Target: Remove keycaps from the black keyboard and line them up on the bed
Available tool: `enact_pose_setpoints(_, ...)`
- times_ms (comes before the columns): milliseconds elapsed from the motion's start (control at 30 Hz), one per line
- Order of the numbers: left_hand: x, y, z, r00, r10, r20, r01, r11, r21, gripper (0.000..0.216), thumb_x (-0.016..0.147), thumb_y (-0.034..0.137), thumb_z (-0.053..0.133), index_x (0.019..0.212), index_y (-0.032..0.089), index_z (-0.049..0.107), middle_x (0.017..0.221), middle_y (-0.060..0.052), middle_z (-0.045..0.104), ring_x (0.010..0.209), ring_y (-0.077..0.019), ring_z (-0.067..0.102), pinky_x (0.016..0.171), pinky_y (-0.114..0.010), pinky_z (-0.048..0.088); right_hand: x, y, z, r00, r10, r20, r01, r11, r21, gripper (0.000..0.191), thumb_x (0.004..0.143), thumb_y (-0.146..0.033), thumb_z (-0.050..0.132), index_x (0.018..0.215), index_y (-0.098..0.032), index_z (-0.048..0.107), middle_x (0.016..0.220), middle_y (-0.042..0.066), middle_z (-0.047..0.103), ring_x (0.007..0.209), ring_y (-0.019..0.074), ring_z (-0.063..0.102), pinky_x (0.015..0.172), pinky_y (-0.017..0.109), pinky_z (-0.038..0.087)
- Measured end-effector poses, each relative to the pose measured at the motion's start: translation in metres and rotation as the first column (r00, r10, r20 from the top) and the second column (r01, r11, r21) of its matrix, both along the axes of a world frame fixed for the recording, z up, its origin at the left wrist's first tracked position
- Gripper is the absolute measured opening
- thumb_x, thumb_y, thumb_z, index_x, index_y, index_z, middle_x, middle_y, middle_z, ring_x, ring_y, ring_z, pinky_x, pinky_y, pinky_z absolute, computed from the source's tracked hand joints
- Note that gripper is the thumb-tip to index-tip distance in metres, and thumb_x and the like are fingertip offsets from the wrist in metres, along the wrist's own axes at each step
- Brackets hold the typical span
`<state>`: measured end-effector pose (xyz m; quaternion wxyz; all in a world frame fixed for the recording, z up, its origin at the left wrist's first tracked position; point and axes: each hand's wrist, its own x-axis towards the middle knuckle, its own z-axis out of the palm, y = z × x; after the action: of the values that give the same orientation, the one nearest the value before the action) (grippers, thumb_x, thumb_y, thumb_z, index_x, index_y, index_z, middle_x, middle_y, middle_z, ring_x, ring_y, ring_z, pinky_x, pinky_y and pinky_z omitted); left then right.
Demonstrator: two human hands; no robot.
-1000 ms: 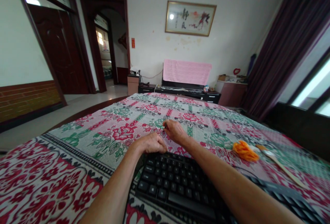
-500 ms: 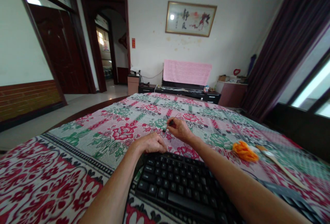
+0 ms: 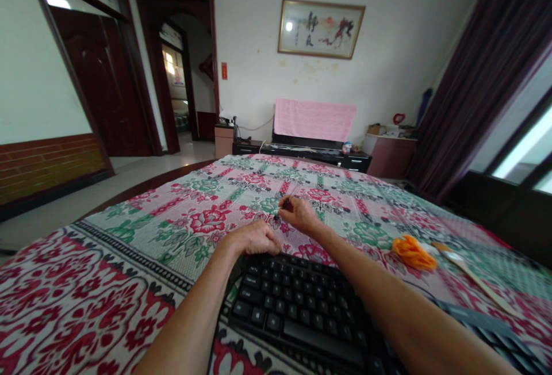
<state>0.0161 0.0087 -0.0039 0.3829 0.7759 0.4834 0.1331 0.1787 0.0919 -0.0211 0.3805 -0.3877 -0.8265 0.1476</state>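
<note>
R hand has edged toward 3 o'clock vs. 1 s ago, fingertips pinching tiny dark bit, ID unclear. L hand curled at 11 o'clock edge of kbd; can't tell if gripping. That kbd, 6 o'clock: prob. light, stiff; hold by rim.

Two bare hands, at least one computer keyboard, one orange bundle, one wooden-handled brush, one pink towel, one framed picture.
</note>
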Motion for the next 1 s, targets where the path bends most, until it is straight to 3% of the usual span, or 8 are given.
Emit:
enact_pose_setpoints(667,0.001,-0.002,0.003,0.999,0.017,-0.042,-0.018,1.0,-0.011,0.029,0.059,0.027,0.055,0.081,0.019,0.072,0.068,0.002,0.067,0.057,-0.0106,0.053,0.051,-0.018,0.037,-0.001,0.003,0.0,0.998,-0.017,0.058,0.015,0.999,0.031,0.013,0.067,-0.018,0.053,0.079,-0.015,0.056,0.056,-0.004,0.053,0.05,0.0068,0.046,0.05,0.017,0.034)
enact_pose_setpoints(1000,0.001,-0.001,0.001,1.0,0.016,-0.01,-0.016,1.0,-0.005,0.029,0.058,0.027,0.055,0.08,0.019,0.072,0.071,0.001,0.069,0.061,-0.0128,0.056,0.054,-0.019,0.039,-0.006,0.006,0.009,0.992,-0.077,0.098,0.086,0.992,-0.093,0.01,0.068,-0.012,0.054,0.077,-0.015,0.053,0.058,-0.001,0.059,0.052,0.0088,0.051,0.05,0.019,0.037)
